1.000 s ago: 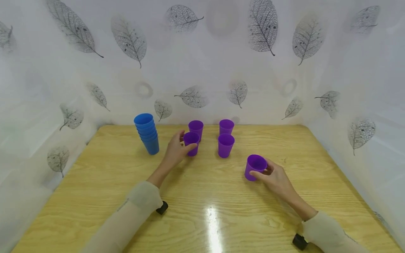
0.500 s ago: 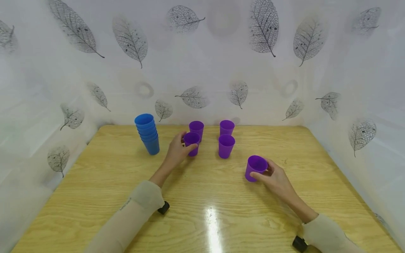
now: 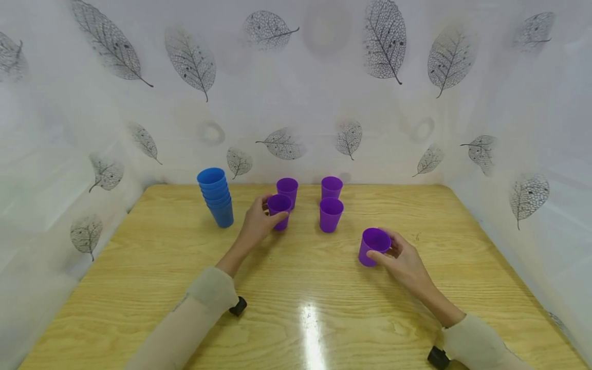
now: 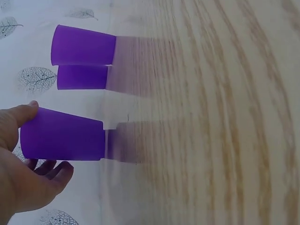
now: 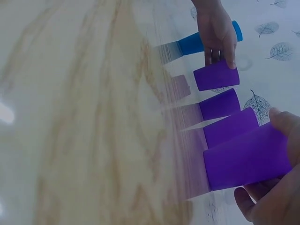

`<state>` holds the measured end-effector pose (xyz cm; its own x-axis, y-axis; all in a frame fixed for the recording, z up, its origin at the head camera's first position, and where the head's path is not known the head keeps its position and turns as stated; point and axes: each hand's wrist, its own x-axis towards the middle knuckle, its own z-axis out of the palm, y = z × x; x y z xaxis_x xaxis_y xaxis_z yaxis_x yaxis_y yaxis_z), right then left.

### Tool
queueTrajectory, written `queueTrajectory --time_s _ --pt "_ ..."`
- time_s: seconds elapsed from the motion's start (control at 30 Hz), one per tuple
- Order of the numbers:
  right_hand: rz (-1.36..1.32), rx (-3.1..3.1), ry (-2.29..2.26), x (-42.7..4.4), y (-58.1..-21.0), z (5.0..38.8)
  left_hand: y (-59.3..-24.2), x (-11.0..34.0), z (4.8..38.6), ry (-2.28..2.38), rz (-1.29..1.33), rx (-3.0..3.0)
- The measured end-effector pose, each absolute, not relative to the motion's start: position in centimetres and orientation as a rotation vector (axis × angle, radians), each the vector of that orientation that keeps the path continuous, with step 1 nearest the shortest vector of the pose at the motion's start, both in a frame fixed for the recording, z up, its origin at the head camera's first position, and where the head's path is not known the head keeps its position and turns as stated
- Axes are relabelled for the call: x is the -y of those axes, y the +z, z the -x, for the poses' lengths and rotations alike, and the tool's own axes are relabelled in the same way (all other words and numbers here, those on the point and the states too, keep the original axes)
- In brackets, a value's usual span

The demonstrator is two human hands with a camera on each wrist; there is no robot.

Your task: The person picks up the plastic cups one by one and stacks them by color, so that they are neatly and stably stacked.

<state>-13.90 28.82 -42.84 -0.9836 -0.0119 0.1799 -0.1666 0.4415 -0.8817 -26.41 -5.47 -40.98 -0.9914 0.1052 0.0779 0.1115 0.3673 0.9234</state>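
My left hand [image 3: 258, 220] grips a purple cup [image 3: 279, 205] by its sides, thumb toward me and fingers behind. In the right wrist view, that cup [image 5: 216, 76] appears a little off the table, apart from its reflection. Just behind it stands another upright purple cup [image 3: 288, 189]. My right hand [image 3: 406, 261] holds a purple cup [image 3: 368, 255] nearer to me on the right, its base at the tabletop. Between the hands, two more purple cups stand upright, a front one [image 3: 330, 218] and a back one [image 3: 331, 186]. All the cups have their mouths up.
A stack of nested blue cups [image 3: 217, 200] stands to the left of my left hand. The wooden table [image 3: 277, 288] ends at the back against a pale leaf-print curtain [image 3: 305, 92], which also hangs along both sides.
The cup in my left hand has shifted very slightly to the left. My right hand and the standing cups keep their places.
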Motion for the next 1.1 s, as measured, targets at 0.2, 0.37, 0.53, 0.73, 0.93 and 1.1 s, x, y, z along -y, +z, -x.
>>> queueTrajectory --time_s 0.2,0.37,0.53,0.73,0.93,1.1 --pt "-0.177 2.528 1.582 -28.9 -42.9 13.9 -39.6 5.7 25.3 -1.861 0.232 2.574" --pt "-0.187 2.522 1.572 -28.9 -42.9 14.0 -38.6 5.5 24.5 -1.963 0.3 2.536" --pt "-0.195 2.531 1.547 -29.0 -42.9 14.0 -37.3 4.9 23.3 -2.008 0.413 2.505" --pt "-0.203 2.54 1.535 -29.0 -43.0 14.0 -36.0 3.4 22.0 -2.035 0.545 2.481" --pt "-0.195 2.543 1.517 -28.9 -42.7 14.1 -35.2 1.5 21.2 -2.086 0.66 2.425" --pt "-0.214 2.529 1.521 -28.8 -42.5 14.2 -34.6 -0.3 20.8 -2.164 0.738 2.356"
